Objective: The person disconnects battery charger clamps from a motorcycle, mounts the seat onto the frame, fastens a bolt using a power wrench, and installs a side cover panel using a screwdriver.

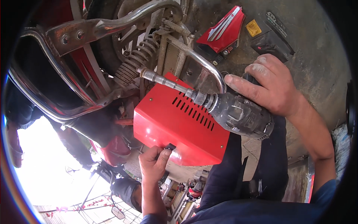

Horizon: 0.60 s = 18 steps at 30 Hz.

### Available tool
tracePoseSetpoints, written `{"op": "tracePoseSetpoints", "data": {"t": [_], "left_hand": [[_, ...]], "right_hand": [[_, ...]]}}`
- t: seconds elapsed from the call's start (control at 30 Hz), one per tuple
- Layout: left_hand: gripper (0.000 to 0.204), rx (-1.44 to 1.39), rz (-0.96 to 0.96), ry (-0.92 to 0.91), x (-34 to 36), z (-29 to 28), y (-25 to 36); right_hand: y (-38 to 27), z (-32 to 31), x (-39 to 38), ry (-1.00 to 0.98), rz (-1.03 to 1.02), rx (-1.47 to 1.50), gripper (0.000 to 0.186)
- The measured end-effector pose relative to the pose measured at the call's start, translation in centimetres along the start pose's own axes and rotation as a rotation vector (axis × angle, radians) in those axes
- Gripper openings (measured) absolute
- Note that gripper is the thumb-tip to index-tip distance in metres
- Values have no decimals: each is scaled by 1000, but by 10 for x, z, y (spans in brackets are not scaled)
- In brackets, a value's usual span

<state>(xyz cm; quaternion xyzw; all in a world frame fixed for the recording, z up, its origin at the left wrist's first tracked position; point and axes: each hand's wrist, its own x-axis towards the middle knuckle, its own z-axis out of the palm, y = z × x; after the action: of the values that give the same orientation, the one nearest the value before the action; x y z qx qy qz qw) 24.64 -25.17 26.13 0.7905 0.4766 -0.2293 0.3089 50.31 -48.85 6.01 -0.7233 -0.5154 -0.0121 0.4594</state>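
Note:
My right hand (274,84) is closed round the grip of a worn black impact wrench (242,115). A long metal socket extension (167,82) runs from its nose, and the tip shows in front of the coil spring (136,61) of a motorcycle. Beneath the tool is a red metal box (167,127) with rows of black slots and small screws at its corners. Low on the box, my left hand (153,162) is closed on a small black handle (170,146). My right fingertips are partly hidden behind the wrench.
Chrome rails (69,82) and a bent chrome tube (203,63) frame the motorcycle at the left. On the floor lie a red side panel (222,31), a yellow packet (253,28) and a black case (274,41). Another person's arm (128,192) shows at lower left.

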Motion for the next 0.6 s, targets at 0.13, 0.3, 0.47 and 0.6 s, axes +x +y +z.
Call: {"op": "tracePoseSetpoints", "data": {"t": [0.13,0.3,0.47,0.6], "left_hand": [[36,65,-43,16,-7,-11,-22],[37,92,-44,2,-5,-22,-53],[30,-4,-12,-67,6,-23,-67],[29,-9,-6,-108,13,-25,-76]], "right_hand": [[1,31,5,7,-47,-61,40],[-4,69,22,46,-95,-98,38],[-14,102,42,101,-121,-165,36],[-22,118,55,76,-133,-156,24]]}}
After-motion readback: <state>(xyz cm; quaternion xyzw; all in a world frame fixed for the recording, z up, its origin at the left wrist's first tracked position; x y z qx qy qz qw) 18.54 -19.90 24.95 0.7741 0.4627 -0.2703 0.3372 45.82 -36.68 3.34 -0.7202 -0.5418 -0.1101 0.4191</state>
